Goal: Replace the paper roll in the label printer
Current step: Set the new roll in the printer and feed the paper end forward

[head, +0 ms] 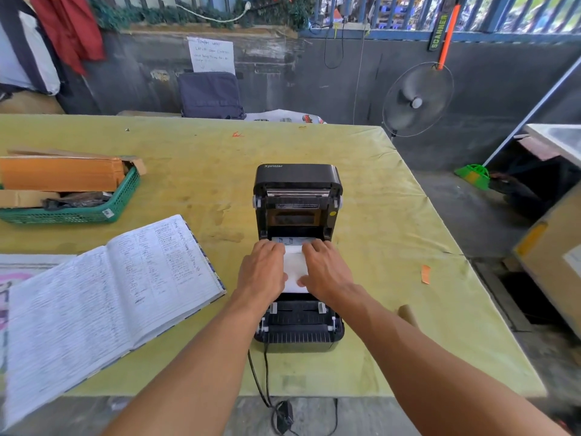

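Both forearms reach straight forward over the near edge of the table (361,158), palms down, into the open printer (298,256). The left hand (262,272) and right hand (327,270) lie flat on either end of the white roll (295,269), fingers stretched forward and curled over its far side, thumbs tucked toward the gap where the paper shows between them. Each hand presses on the roll rather than closing round it. The roll sits in the printer's bay, under the palms; the raised lid (297,180) stands just beyond the fingertips. A cardboard core (407,312) lies right of the right wrist, an open ledger (103,297) left of the left forearm.
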A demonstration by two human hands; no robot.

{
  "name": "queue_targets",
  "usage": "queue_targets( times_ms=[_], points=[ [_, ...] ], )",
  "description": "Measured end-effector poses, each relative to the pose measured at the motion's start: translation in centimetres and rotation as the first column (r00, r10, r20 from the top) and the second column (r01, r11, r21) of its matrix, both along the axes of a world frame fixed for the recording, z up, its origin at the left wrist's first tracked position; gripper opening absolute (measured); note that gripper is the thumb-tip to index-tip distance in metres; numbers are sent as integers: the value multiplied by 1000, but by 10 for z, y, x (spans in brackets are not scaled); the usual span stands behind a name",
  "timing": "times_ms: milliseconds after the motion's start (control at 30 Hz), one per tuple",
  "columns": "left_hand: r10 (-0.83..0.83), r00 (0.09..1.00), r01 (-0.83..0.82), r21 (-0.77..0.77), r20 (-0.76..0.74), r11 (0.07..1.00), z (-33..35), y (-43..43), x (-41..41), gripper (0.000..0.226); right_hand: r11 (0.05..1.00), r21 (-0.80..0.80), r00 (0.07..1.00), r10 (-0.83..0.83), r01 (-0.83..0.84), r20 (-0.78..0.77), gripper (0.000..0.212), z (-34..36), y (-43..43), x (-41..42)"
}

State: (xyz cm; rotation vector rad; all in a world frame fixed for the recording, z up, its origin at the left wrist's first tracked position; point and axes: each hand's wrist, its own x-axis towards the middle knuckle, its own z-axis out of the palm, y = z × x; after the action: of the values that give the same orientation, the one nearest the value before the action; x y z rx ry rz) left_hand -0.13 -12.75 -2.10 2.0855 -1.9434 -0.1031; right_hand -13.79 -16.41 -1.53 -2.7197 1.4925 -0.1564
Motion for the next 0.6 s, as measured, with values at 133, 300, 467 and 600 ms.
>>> queue_targets(
  times_ms=[133,300,467,600],
  points=[
    [-102,994,104,-64,29,992,-6,7,4,40,1000,-25,999,10,-9,38,48,-6,7,-7],
    [-163,980,177,-132,113,975,-16,13,9,44,998,-55,997,16,-12,72,36,-12,14,-13],
    [-149,962,184,-143,228,972,-24,19,7,57,991,-133,1000,-8,9,10,40,-19,26,-12],
    [-190,942,237,-145,278,961,-22,18,8,59,980,-199,1000,6,-5,4,44,-26,29,-14]
  ],
)
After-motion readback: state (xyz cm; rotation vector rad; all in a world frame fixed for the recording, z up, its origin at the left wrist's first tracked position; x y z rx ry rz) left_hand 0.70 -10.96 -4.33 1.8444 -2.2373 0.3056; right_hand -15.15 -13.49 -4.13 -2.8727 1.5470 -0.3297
